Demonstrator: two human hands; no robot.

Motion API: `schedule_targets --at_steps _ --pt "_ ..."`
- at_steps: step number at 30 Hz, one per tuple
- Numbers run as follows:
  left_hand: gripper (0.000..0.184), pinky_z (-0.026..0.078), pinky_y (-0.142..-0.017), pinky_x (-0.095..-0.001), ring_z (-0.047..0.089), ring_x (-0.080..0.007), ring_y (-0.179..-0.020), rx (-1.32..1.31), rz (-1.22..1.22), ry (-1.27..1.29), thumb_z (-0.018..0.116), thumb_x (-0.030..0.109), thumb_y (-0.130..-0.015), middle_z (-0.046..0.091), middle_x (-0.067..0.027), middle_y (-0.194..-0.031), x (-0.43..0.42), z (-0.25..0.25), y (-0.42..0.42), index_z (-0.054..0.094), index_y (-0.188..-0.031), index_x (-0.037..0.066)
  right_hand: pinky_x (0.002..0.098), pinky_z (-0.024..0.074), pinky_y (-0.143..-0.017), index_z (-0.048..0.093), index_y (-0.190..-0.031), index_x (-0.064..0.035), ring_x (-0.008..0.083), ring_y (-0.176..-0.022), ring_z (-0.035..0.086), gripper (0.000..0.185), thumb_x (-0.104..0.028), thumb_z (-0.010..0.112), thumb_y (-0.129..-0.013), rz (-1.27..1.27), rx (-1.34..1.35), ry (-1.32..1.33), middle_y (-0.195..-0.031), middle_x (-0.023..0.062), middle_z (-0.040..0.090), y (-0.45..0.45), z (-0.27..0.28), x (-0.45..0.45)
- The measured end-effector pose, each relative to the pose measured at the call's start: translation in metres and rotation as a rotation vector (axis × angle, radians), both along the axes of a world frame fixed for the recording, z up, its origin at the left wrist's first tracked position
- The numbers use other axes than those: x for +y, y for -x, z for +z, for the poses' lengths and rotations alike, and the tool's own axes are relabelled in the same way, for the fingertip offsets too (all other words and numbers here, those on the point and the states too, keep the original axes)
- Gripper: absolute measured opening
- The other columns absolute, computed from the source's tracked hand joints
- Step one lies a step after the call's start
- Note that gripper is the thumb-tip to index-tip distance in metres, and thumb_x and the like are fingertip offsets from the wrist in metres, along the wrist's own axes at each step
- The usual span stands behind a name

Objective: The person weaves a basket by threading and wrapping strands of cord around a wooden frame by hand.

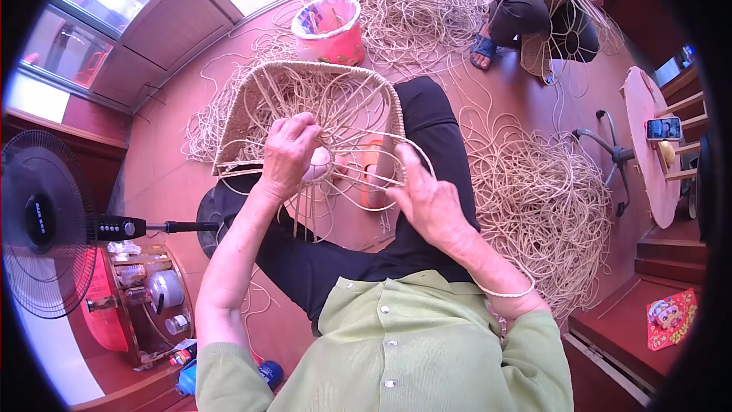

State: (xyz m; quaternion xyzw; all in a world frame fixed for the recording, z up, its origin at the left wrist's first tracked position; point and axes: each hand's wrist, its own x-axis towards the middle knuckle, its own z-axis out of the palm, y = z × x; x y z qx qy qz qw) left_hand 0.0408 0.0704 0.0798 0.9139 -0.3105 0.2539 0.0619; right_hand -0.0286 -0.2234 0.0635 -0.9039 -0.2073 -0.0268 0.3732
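Note:
Across my lap lies a piece of beige cord weaving [309,67] with a thick braided rim and loose strands radiating from its middle. My left hand [290,151] is closed over the strands left of that middle, its fingertips gripping cord. On the right, my right hand [433,202] pinches a beige cord [422,154] between thumb and fingers; the cord loops near the rim. One strand runs round my right forearm. A pale round object [317,163] shows beside my left hand. Behind the strands is an orange object [371,172], partly hidden.
Heaps of loose cord [545,217] cover the floor at right and far side. A pink bucket [335,49] stands ahead. A standing fan [46,221] is at left. Another person [526,11] sits far right holding similar cord work. A round wooden stool [644,145] lies tipped at right.

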Motion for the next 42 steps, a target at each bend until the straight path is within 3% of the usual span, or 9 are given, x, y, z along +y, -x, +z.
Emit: schedule_targets --at_steps 4,7,8,17,19,21,34,38,42 --pt "0.042 0.050 -0.087 -0.0417 0.066 -0.0264 -0.097 -0.068 -0.046 0.044 0.075 0.013 -0.071 0.065 -0.0101 -0.114 0.000 -0.007 0.002 0.067 -0.112 0.007 0.0489 0.0558 -0.061 0.035 -0.150 0.0021 0.0400 -0.071 0.071 0.075 -0.032 0.071 -0.094 -0.114 0.111 0.356 -0.076 0.0212 0.071 -0.021 0.012 -0.003" --pt "0.053 0.050 -0.085 -0.0415 0.066 -0.0255 -0.095 -0.034 -0.119 -0.004 0.083 0.019 -0.063 0.065 -0.0097 -0.114 0.003 -0.002 -0.001 0.067 -0.112 0.008 0.0485 0.0548 -0.059 0.052 -0.132 0.0003 0.0386 -0.069 0.071 0.052 -0.032 0.069 -0.095 -0.010 -0.010 0.415 -0.071 0.0180 0.070 -0.027 -0.008 -0.007" --pt "0.061 0.049 -0.084 -0.0412 0.065 -0.0247 -0.095 -0.039 -0.126 -0.017 0.087 0.024 -0.056 0.063 -0.0076 -0.112 0.003 -0.001 -0.003 0.067 -0.112 0.009 0.0463 0.0543 -0.057 0.060 -0.107 -0.0030 0.0352 -0.069 0.072 0.031 -0.031 0.067 -0.096 0.002 -0.021 0.419 -0.070 0.0155 0.069 -0.023 0.002 -0.006" --pt "0.039 0.050 -0.079 -0.0395 0.064 -0.0231 -0.092 0.083 -0.157 -0.183 0.075 0.026 -0.075 0.059 -0.0064 -0.104 0.012 0.006 -0.004 0.068 -0.111 0.013 0.0422 0.0524 -0.053 0.060 -0.085 -0.0066 0.0254 -0.056 0.068 0.030 -0.031 0.059 -0.102 0.449 0.003 0.122 -0.065 0.0096 0.067 0.034 -0.022 0.049" --pt "0.035 0.051 -0.076 -0.0378 0.065 -0.0231 -0.089 0.043 -0.134 -0.107 0.074 0.020 -0.076 0.059 -0.0065 -0.103 0.019 0.004 -0.009 0.069 -0.111 0.014 0.0339 0.0458 -0.048 0.059 -0.078 -0.0061 0.0123 -0.049 0.055 0.035 -0.030 0.058 -0.104 0.379 0.449 -0.619 -0.061 -0.0001 0.056 0.024 -0.017 0.025" --pt "0.030 0.054 -0.071 -0.0362 0.064 -0.0231 -0.082 -0.013 -0.049 0.012 0.073 0.005 -0.076 0.060 -0.0069 -0.099 0.018 0.003 -0.007 0.072 -0.106 0.012 0.0250 0.0346 -0.044 0.059 -0.077 -0.0068 0.0033 -0.049 0.040 0.035 -0.028 0.058 -0.105 0.311 1.118 -0.759 -0.062 -0.0069 0.045 0.000 0.033 -0.041" --pt "0.020 0.055 -0.076 -0.0354 0.067 -0.0220 -0.087 -0.126 0.573 0.767 0.076 0.002 -0.082 0.066 -0.0068 -0.096 -0.053 -0.083 0.062 0.076 -0.102 0.009 0.0220 0.0287 -0.044 0.046 -0.076 -0.0110 0.0048 -0.044 0.031 0.038 -0.027 0.050 -0.111 0.181 0.480 -1.849 -0.059 -0.0061 0.032 -0.035 0.028 -0.168" --pt "0.027 0.052 -0.081 -0.0391 0.065 -0.0254 -0.091 0.068 0.720 0.740 0.075 0.005 -0.084 0.065 -0.0059 -0.102 -0.045 -0.065 0.056 0.075 -0.109 0.012 0.0218 0.0285 -0.045 0.047 -0.077 -0.0111 0.0049 -0.045 0.030 0.037 -0.026 0.050 -0.111 0.155 0.510 -1.841 -0.059 -0.0056 0.033 -0.052 0.037 -0.156" --pt "0.025 0.043 -0.093 -0.0412 0.060 -0.0262 -0.110 -0.216 0.776 0.325 0.077 0.012 -0.082 0.066 -0.0057 -0.106 -0.062 -0.013 0.049 0.076 -0.107 0.013 0.0221 0.0274 -0.045 0.046 -0.076 -0.0112 0.0045 -0.044 0.029 0.038 -0.026 0.049 -0.111 0.172 0.440 -1.819 -0.058 -0.0060 0.032 -0.064 0.049 -0.157"
